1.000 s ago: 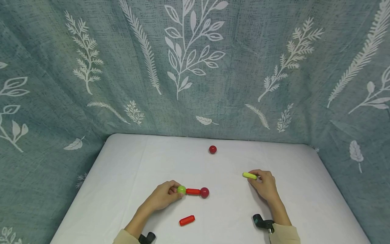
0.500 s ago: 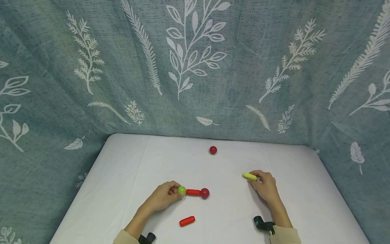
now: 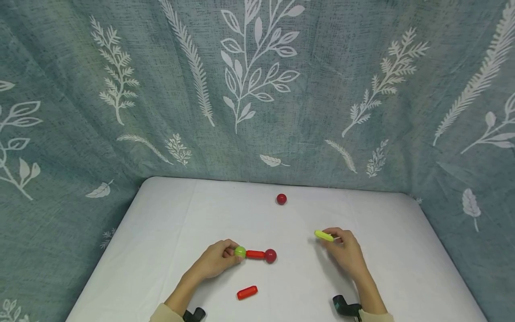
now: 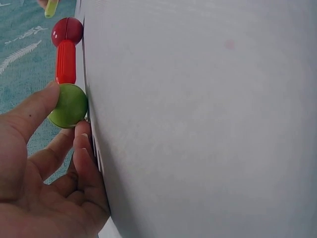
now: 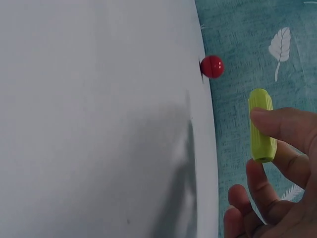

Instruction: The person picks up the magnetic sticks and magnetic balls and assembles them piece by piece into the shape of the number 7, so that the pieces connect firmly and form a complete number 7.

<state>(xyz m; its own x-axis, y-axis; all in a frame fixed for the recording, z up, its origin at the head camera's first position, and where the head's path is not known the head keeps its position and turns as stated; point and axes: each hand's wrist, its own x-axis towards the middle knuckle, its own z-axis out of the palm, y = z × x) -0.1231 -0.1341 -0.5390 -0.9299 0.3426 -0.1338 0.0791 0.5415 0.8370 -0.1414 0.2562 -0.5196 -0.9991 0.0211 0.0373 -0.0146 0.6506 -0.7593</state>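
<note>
My left hand (image 3: pixel 217 258) pinches a green ball (image 4: pixel 69 105) between thumb and fingers. A red ribbed rod (image 3: pixel 255 254) joins that ball to a dark red ball (image 3: pixel 270 256), the three in a line close over the white table. On the right, my right hand (image 3: pixel 346 250) grips a yellow-green ribbed rod (image 5: pixel 261 134) between thumb and fingers, raised over the table with a shadow below. The rod's free end points left toward the dark red ball, with a wide gap between them.
Another red rod (image 3: pixel 247 293) lies on the white table (image 3: pixel 181 214) nearer the front. A second red ball (image 3: pixel 281 199) rests near the back edge. Behind the table hangs a teal leaf-print cloth (image 3: pixel 306 112). Black wrist-worn pieces (image 3: pixel 346 307) sit by the sleeves.
My right hand has lifted the yellow-green rod and shifted it slightly left. The left hand and its ball-and-rod piece stay where they were.
</note>
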